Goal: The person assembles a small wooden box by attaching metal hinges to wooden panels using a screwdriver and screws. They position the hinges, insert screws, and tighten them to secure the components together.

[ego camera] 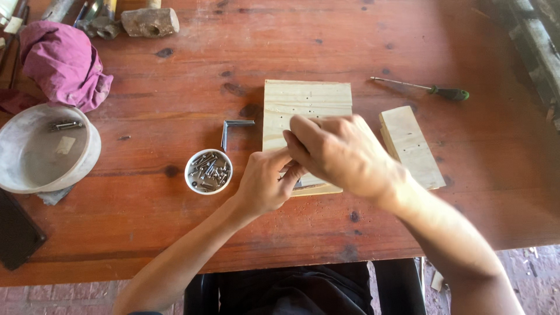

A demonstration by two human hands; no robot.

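Note:
A pale wooden board [303,102] with small drilled holes lies on the red-brown table [175,221]. Both hands meet over its near half. My right hand [341,154] covers the board with fingers curled, its tips pressed down at the left part. My left hand [265,181] touches those fingertips from the left, pinching something small that I cannot make out. A small white cup of screws [208,171] stands just left of my left hand. A metal angle bracket [233,128] lies beside the board's left edge.
A second, narrower wooden piece [411,146] lies right of the board. A green-handled screwdriver [429,88] rests behind it. At the left are a large pale bowl [44,149], a pink cloth [61,61], a hammer head [149,22] and a dark flat object [16,233].

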